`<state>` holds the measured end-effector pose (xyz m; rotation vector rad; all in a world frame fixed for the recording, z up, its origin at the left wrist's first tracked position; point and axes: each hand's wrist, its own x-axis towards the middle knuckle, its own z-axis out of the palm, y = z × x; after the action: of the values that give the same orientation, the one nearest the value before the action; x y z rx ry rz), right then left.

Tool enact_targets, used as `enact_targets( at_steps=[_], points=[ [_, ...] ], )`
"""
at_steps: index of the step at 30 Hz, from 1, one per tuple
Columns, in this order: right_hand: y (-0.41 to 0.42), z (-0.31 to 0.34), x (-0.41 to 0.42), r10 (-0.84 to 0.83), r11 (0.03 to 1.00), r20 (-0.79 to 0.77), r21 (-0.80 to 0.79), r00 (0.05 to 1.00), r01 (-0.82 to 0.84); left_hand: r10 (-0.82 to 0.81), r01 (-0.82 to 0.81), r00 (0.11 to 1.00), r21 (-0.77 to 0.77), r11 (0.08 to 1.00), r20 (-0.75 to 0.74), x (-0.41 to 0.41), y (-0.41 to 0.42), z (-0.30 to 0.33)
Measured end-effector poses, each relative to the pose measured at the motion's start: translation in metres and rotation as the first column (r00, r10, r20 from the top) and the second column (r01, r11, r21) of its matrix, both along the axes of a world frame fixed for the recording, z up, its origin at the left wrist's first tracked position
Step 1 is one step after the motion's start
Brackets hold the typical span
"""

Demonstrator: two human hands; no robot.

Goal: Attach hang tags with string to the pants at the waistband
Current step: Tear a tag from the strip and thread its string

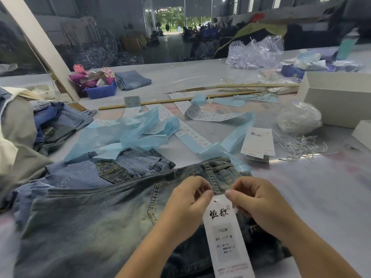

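Both forearms reach in from the lower edge, and the left hand (188, 199) and right hand (255, 203) meet with curled fingers over the top edge of a long white hang tag (224, 233), each pinching there between thumb and forefinger; whether string is between the fingers is too blurred to tell. The tag hangs below the pinch, printed with black characters and "1103#", and lies on faded blue jeans (96, 221) spread beneath both hands, their waistband (216, 167) just beyond the fingertips. Farther beyond, to the right, sit a stack of tags (258, 143) and loose white strings (301, 146).
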<state>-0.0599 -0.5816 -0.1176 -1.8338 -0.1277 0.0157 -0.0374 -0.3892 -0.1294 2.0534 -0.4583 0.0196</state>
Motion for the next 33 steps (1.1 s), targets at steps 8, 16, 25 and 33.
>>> enact_targets(
  at_steps=[8, 16, 25, 33],
  points=[
    [-0.023, 0.002, -0.018, 0.035, 0.971, 0.256, -0.239, 0.966, 0.028, -0.379, 0.172, 0.883, -0.562, 0.809, -0.277, -0.001, -0.055, 0.006],
    [-0.064, -0.017, -0.034, -0.216, 0.936, 0.154, -0.249, 0.964, 0.249, -0.274, 0.248, 0.931, -0.133, 0.960, -0.241, 0.002, -0.081, -0.014],
    [-0.069, -0.031, -0.040, -0.226, 0.948, 0.048, -0.218, 0.973, 0.231, -0.389, 0.169, 0.890, 0.620, 0.766, 0.238, -0.003, -0.093, -0.020],
    [-0.060, -0.034, -0.043, -0.201, 0.953, -0.013, -0.233, 0.980, 0.192, -0.188, 0.172, 0.982, 0.344, 0.923, 0.014, -0.003, -0.099, -0.020]
  ],
)
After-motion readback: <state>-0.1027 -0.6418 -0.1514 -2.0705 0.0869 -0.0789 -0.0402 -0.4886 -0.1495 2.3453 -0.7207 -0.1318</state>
